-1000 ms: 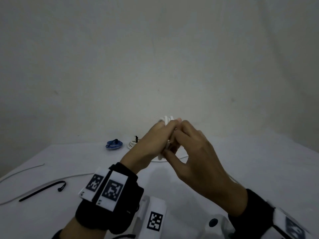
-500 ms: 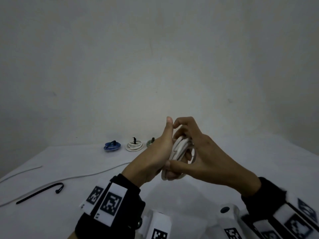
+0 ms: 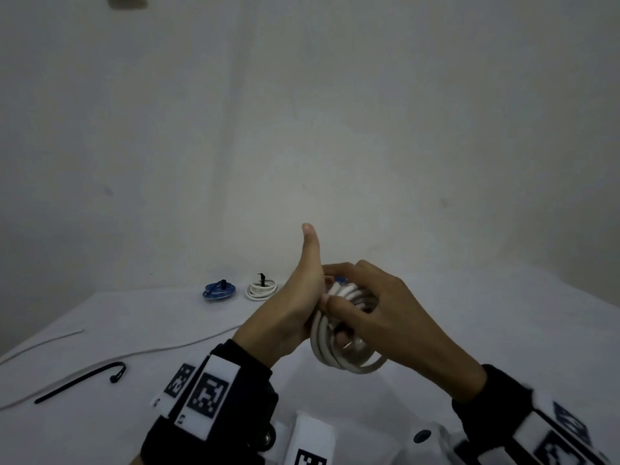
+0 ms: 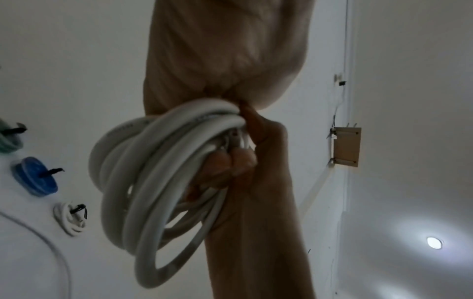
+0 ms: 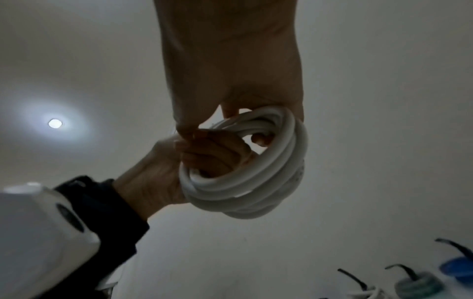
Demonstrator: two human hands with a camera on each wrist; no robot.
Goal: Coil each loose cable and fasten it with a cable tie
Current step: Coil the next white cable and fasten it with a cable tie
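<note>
- Head view shows both hands raised above the white table (image 3: 503, 330), holding a white cable coil (image 3: 339, 347) between them, near the middle of the scene.
- Left hand (image 3: 295, 307) has its fingers threaded through the coil's opening and curled round the bundle, thumb pointing straight up; likely this keeps the loops from springing apart.
- Right hand (image 3: 385, 310) pinches the top of the bundle from the right, fingers curled over the strands, probably gathering them where a tie would go.
- Left wrist view shows several thick, smooth, pale loops stacked unevenly, none bound yet.
- A loose black cable tie (image 3: 77, 380) lies on the near left of the table, beside a thin white cable (image 3: 188, 344) trailing across it.
- Far across the table sit a blue coil (image 3: 218, 291) and a small white coil (image 3: 261, 290), each already cinched with a black tie.
</note>
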